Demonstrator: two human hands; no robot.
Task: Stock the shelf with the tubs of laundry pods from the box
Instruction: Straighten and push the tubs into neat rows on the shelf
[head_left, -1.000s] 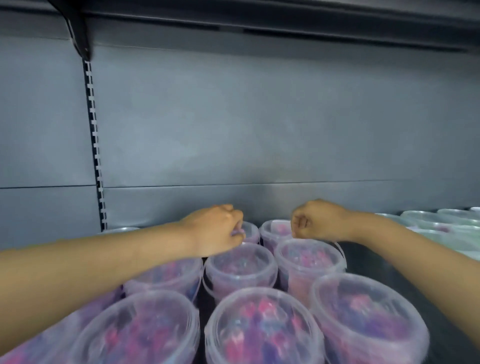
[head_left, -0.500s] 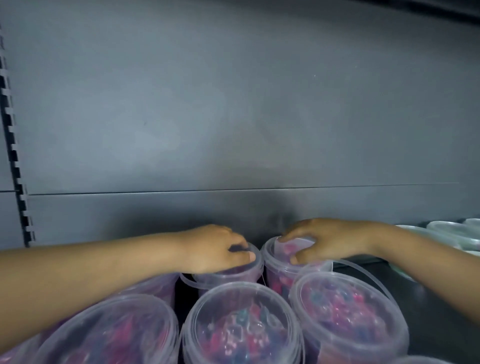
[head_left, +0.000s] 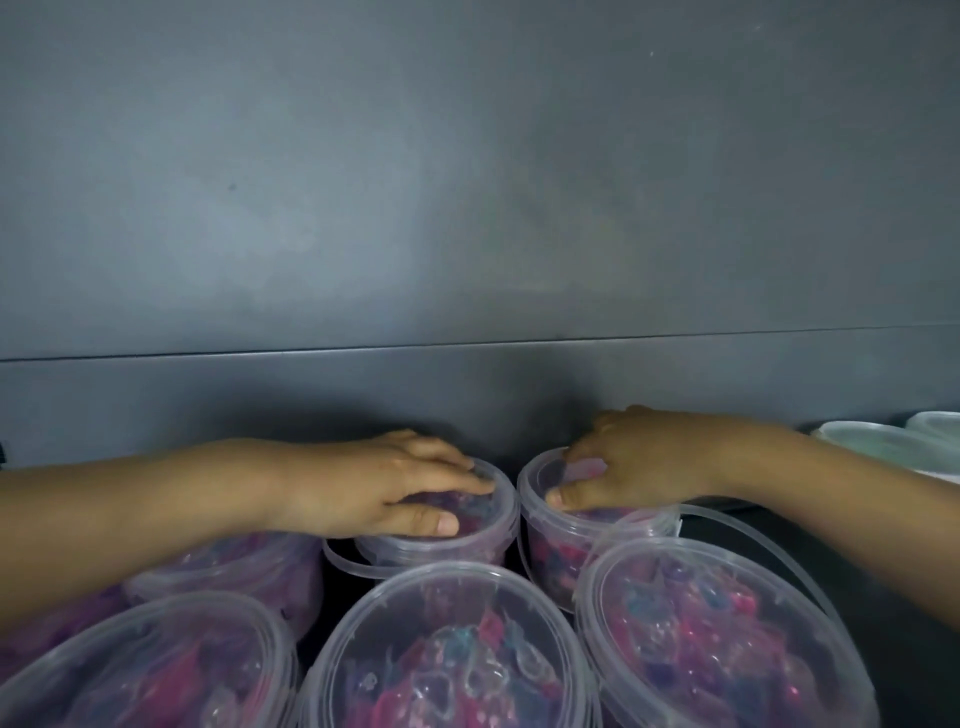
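The two back tubs stand close to the grey back wall (head_left: 467, 208) of the shelf, with a thin dark gap between them. The left hand (head_left: 384, 488) lies flat on the lid of the left back tub (head_left: 467, 540), fingers straight and thumb along the near edge. The right hand (head_left: 634, 462) cups the lid of the right back tub (head_left: 550, 545), fingers bent over the far edge and thumb on the near edge. Both tubs are see-through, with pink, purple and blue pods inside. More front tubs (head_left: 452, 660) crowd just in front, almost touching. To the right there is a bare dark shelf floor (head_left: 883, 597), and past it some pale green tubs (head_left: 883, 441) by the wall.
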